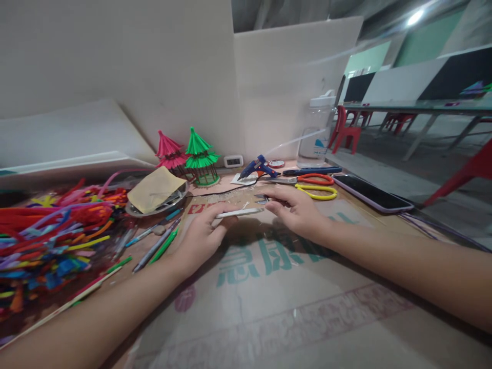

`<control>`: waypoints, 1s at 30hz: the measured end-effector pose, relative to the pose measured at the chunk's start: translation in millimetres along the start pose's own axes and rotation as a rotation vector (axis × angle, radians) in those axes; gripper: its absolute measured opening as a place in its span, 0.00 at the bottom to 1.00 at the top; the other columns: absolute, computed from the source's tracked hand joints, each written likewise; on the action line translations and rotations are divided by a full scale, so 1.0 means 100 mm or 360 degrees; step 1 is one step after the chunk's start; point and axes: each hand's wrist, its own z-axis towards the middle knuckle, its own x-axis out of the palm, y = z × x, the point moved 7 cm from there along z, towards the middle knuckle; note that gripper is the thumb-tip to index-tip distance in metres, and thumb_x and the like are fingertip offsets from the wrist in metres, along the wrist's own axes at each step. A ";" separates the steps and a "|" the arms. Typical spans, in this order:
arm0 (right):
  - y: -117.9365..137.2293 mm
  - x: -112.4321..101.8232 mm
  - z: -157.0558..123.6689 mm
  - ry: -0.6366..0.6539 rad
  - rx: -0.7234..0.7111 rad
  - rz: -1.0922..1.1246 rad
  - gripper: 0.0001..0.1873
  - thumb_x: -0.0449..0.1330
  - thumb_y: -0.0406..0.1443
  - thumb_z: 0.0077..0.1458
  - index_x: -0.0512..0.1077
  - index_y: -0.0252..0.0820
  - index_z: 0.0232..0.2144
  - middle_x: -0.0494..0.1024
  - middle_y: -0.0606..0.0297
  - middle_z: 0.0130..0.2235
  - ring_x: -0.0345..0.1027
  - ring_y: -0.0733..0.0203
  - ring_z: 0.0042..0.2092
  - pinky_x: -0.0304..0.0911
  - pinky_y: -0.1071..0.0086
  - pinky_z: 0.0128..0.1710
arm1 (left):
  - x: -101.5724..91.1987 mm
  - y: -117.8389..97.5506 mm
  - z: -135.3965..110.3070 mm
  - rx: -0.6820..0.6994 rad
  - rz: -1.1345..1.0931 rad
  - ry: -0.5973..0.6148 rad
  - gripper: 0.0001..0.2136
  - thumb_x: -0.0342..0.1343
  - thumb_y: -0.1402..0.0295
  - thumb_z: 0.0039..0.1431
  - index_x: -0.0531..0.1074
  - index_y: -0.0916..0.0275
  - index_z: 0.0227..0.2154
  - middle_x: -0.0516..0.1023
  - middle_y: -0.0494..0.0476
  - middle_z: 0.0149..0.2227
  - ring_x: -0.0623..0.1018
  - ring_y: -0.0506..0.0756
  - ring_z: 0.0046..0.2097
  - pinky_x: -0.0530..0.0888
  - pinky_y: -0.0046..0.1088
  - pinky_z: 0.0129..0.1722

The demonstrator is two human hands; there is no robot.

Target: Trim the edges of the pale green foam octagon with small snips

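Observation:
My left hand (215, 228) is closed around a slim white stick (241, 212), which looks like a pen and points toward my right hand. Its exact kind is hard to make out. My right hand (292, 207) is closed in a pinch just right of the stick's end. A small dark, pointed piece (262, 197) shows at its fingertips, too small and blurred to name. Both hands are above a printed cardboard sheet (253, 312). Behind them lie a blue glue gun (258, 168) and scissors (315, 185) with red and yellow handles.
Colourful pipe cleaners (57, 246) are heaped at the left, near a metal bowl (132, 209) topped by yellowish paper. Pink (169, 148) and green (200, 154) roofed models stand at the back. A water bottle (315, 136) and a phone (371, 192) are at the right.

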 end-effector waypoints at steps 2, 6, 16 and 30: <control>0.04 0.02 -0.01 0.0037 -0.0094 -0.0026 0.14 0.56 0.41 0.63 0.76 0.41 0.45 0.80 0.59 0.38 0.72 0.57 0.39 0.66 0.64 0.40 | -0.01 -0.01 0.00 0.0014 -0.0001 -0.0016 0.11 0.53 0.67 0.60 0.75 0.60 0.44 0.81 0.58 0.46 0.78 0.59 0.48 0.74 0.37 0.49; 0.15 0.06 -0.04 0.0128 -0.0229 -0.0085 0.14 0.56 0.41 0.63 0.75 0.43 0.46 0.78 0.62 0.35 0.70 0.59 0.36 0.63 0.66 0.37 | -0.01 -0.08 0.00 0.0097 0.0025 -0.0005 0.12 0.52 0.72 0.58 0.75 0.59 0.44 0.81 0.57 0.46 0.78 0.58 0.50 0.73 0.37 0.52; 0.36 0.10 -0.05 0.0226 -0.0341 -0.0228 0.17 0.53 0.42 0.65 0.76 0.39 0.45 0.73 0.63 0.30 0.64 0.62 0.31 0.55 0.69 0.30 | 0.05 -0.29 -0.03 0.0432 0.0152 0.0108 0.18 0.48 0.80 0.58 0.74 0.60 0.47 0.81 0.58 0.48 0.79 0.55 0.50 0.74 0.35 0.52; 0.24 0.12 -0.01 0.0174 -0.0106 0.0045 0.13 0.55 0.38 0.64 0.77 0.42 0.45 0.78 0.62 0.34 0.70 0.60 0.36 0.62 0.68 0.35 | 0.03 -0.24 -0.02 0.0275 0.0169 0.0078 0.13 0.50 0.72 0.60 0.75 0.60 0.46 0.81 0.58 0.47 0.79 0.57 0.48 0.75 0.34 0.50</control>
